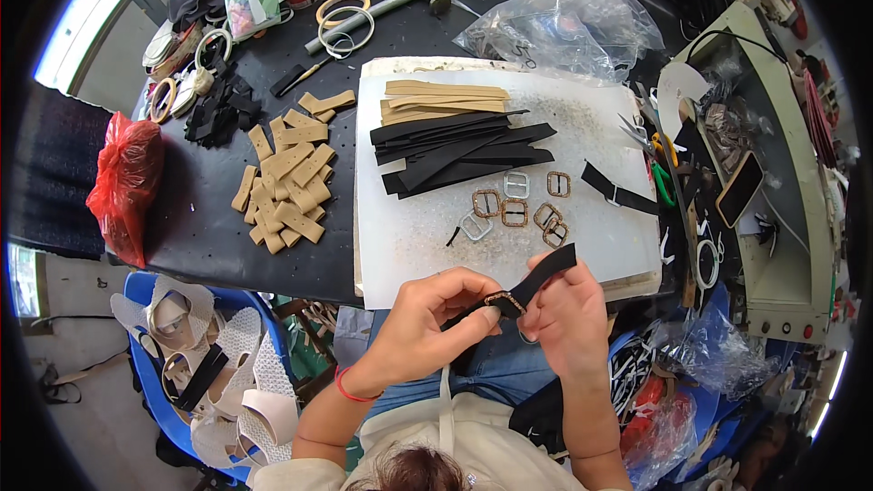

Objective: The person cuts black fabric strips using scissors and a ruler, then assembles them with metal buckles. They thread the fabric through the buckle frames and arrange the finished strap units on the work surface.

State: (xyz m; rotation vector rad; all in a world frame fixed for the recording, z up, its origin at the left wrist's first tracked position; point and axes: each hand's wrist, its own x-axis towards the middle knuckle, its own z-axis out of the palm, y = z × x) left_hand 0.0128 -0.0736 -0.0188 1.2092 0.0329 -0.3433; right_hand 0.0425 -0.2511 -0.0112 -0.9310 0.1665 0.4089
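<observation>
Between my hands, over the board's near edge, is a black strap (551, 264) running through a brown-patterned buckle (506, 303). My left hand (427, 316) pinches the buckle and strap between thumb and forefinger. The strap's upper end slants up to the right, where my right hand (571, 316) holds it with bent fingers. On the white board (600, 264) lie loose buckles, among them a brown one (515, 213) and a silver one (476, 226). Another black strap (620, 187) with a silver buckle on it rests at the right. Behind are black strips (455, 150) and tan strips (441, 100).
Left of the board sits a pile of folded tan strap pieces (286, 177). A red plastic bag (127, 182) stands at the table's left edge. Scissors (664, 141) and a phone (741, 189) are at the right. A blue basket (150, 391) holds white woven shoe parts.
</observation>
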